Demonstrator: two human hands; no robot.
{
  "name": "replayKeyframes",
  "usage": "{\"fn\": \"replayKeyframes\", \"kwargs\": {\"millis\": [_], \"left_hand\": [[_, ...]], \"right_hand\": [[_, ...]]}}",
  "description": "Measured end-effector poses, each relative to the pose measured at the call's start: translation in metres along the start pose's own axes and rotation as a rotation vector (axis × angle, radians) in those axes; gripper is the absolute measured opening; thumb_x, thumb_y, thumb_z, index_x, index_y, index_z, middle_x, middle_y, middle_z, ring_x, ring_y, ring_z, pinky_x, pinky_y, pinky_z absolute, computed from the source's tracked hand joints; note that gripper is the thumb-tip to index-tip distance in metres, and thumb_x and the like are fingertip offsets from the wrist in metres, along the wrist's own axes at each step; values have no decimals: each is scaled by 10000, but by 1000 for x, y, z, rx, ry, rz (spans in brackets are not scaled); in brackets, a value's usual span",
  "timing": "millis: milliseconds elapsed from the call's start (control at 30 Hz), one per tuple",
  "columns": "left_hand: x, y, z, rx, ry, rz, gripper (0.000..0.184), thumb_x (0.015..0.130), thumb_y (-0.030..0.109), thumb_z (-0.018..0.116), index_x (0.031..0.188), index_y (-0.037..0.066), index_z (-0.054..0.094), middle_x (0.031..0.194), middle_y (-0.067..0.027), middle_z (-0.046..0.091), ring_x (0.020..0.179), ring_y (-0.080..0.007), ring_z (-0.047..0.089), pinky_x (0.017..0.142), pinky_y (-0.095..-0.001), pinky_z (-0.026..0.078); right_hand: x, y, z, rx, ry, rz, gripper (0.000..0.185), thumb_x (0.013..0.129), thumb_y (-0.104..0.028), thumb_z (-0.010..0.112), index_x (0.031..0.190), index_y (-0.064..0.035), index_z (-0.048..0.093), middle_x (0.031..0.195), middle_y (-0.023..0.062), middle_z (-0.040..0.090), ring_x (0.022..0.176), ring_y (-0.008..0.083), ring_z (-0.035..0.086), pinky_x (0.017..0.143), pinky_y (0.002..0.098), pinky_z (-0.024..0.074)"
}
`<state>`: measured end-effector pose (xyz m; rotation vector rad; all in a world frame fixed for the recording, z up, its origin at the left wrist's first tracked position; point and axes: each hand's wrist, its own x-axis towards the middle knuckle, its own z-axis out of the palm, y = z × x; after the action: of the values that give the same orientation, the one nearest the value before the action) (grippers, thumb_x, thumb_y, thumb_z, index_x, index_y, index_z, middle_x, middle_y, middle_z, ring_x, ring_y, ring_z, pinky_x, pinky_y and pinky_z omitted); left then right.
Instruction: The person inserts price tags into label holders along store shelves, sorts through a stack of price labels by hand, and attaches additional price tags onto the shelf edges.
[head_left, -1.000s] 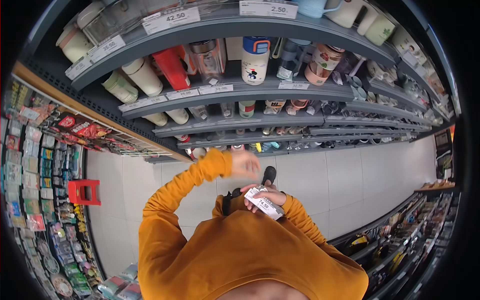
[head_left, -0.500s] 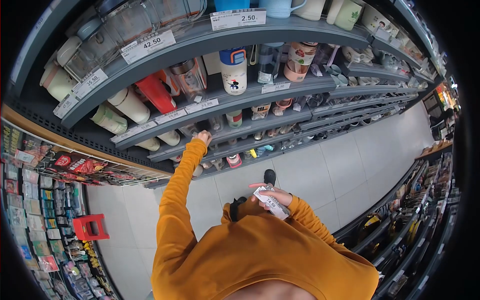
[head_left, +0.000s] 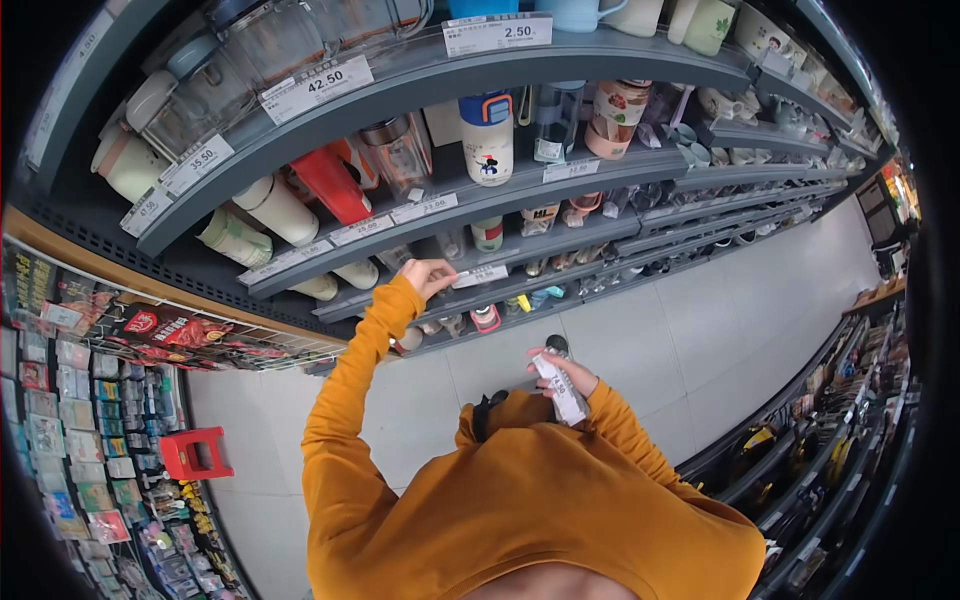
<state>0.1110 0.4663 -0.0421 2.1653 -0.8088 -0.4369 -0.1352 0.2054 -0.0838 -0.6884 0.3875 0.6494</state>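
Observation:
Low on the shelving, my left hand [head_left: 425, 279] has its thumb and fingers pinched at the left end of a white price tag [head_left: 482, 276], which lies along a shelf's front edge. My right hand [head_left: 580, 377] is in front of my body, closed around a bundle of white price tags [head_left: 561, 392]; the top one seems to read 74.50. Glasses and cups stand on the shelf behind my left hand. On the shelf above are a white bottle with a blue lid [head_left: 487, 140] and a red thermos [head_left: 333, 186].
Curved grey shelves [head_left: 600, 62] of cups and jugs run across the front. A red stool [head_left: 196, 454] stands on the tiled floor [head_left: 420, 395] at the left, beside racks of small packaged goods [head_left: 110, 470]. More dark shelves [head_left: 815, 450] line the right side.
My left hand has moved slightly right along the shelf edge, and a white price tag now shows at its fingertips. The bundle in my right hand has turned more upright.

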Motion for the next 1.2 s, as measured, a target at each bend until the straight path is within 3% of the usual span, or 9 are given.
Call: {"fn": "replayKeyframes", "kwargs": {"millis": [100, 167, 200, 333, 433, 533, 633, 900, 1200], "left_hand": [[-24, 57, -24, 110, -158, -69, 212, 831, 256, 674, 923, 65, 687, 742, -106, 672, 678, -180, 649, 640, -295, 505], [-37, 71, -21, -73, -314, 21, 202, 834, 250, 673, 924, 71, 695, 740, -85, 675, 661, -166, 646, 630, -279, 507], [-42, 72, -14, -74, -360, 255, 160, 827, 213, 689, 905, 74, 707, 770, -82, 688, 644, -107, 634, 606, -248, 504], [-56, 111, 14, 65, -618, 286, 159, 834, 223, 659, 922, 93, 682, 796, -77, 673, 691, -189, 639, 631, -301, 502], [-57, 116, 38, 79, -663, 330, 172, 819, 253, 654, 906, 106, 671, 771, -78, 667, 700, -211, 647, 630, -326, 498], [-50, 113, 57, -34, -751, 321, 187, 828, 262, 630, 909, 97, 665, 767, -86, 660, 704, -229, 641, 648, -345, 497], [-37, 128, 52, 35, -616, 323, 230, 832, 257, 621, 979, 80, 642, 884, -94, 660, 719, -227, 637, 679, -347, 504], [82, 201, 5, 326, 481, 523, 224, 865, 150, 591, 1063, 44, 603, 1051, -120, 603, 956, -296, 593, 814, -366, 483], [170, 175, 31, 604, 508, 372, 165, 796, 225, 675, 804, 61, 684, 910, -69, 549, 860, -263, 547, 774, -359, 461]], "right_hand": [[7, -3, -1, 57, -32, 18, 409, 961, -367, 459, 1274, -104, 465, 999, 68, 547, 654, 128, 482, 535, 258, 423], [7, -10, 12, 83, -58, 19, 443, 965, -410, 434, 1274, -94, 463, 997, 66, 547, 657, 127, 483, 532, 258, 420], [18, -5, -1, 87, -116, 76, 520, 962, -482, 386, 1295, -87, 447, 995, 63, 568, 717, 132, 549, 554, 261, 471], [8, -22, 42, -164, -232, 113, 590, 953, -534, 343, 1322, -80, 419, 1047, 69, 603, 905, 149, 625, 659, 292, 560], [12, -15, 46, -595, -285, 10, 544, 954, -465, 431, 1327, -69, 411, 1023, 24, 598, 840, 82, 602, 668, 194, 497], [5, -21, 44, -484, -543, 317, 514, 941, -362, 497, 1350, -69, 392, 980, 13, 574, 796, 58, 566, 690, 187, 475], [-2, -11, 45, -281, -464, 258, 470, 929, -237, 486, 1353, -70, 372, 949, 55, 562, 805, 121, 587, 688, 250, 506], [-31, -48, 24, -137, -383, 110, 531, 895, -129, 455, 1405, -94, 310, 937, 91, 556, 769, 167, 585, 675, 285, 530], [-76, -86, -22, -109, -253, -5, 517, 896, -160, 476, 1392, -98, 342, 907, 80, 548, 658, 146, 526, 606, 273, 480]]}}
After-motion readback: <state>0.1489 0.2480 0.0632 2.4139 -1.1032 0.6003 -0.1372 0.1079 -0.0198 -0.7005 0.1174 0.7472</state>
